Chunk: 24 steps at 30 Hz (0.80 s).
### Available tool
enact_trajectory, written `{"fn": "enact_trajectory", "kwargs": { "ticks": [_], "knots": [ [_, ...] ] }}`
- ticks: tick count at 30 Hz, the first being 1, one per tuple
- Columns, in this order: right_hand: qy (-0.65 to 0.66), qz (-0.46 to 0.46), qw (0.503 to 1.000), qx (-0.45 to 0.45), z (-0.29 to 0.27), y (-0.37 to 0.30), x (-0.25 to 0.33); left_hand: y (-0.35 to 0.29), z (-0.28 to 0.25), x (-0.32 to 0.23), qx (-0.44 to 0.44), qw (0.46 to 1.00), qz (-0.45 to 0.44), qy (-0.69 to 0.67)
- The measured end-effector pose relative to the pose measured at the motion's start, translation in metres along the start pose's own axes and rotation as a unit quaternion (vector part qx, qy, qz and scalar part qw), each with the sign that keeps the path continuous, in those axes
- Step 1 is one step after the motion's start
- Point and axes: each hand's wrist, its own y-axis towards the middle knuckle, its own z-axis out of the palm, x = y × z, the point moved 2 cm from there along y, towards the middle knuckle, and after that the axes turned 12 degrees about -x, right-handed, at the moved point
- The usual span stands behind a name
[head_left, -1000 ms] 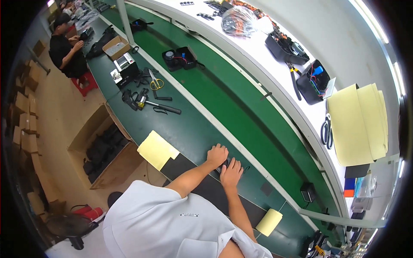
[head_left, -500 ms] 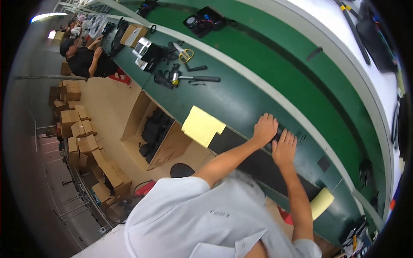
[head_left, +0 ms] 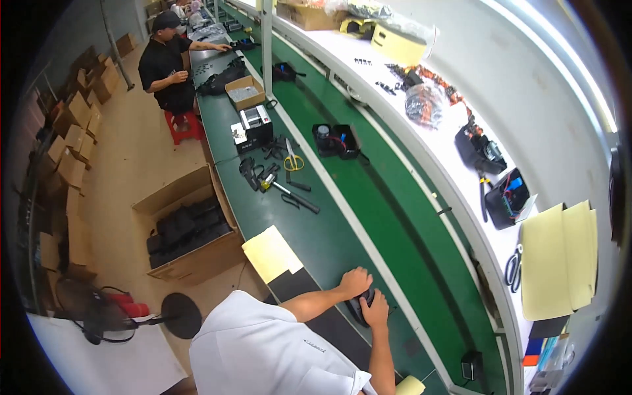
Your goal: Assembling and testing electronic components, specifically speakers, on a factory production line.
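Long green tabletop [head_left: 342,217], white shelf [head_left: 434,112] beside a white wall [head_left: 526,72]. Tan floor [head_left: 138,164], cardboard boxes [head_left: 72,131] left, black fan [head_left: 105,316], red stool [head_left: 184,125].

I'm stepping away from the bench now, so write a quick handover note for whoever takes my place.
Left hand and right hand both rest on a small black part on the green bench; the fingers hide whether they grip it.
Yellow sheet lies just left of the hands, scissors and hand tools farther up.
What is done or left on the part cannot be told.
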Motion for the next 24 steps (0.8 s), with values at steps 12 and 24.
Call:
{"fn": "enact_trajectory", "kwargs": {
  "ticks": [12, 24],
  "knots": [
    [0.282, 0.218, 0.873, 0.332, 0.028, 0.016, -0.046, -0.016, -0.029, 0.015, -0.01, 0.997, 0.06, -0.056],
    [0.127, 0.065, 0.987, 0.078, -0.074, 0.151, -0.155, -0.039, -0.108, 0.092, -0.088, 0.996, -0.01, 0.031]
  ]
}}
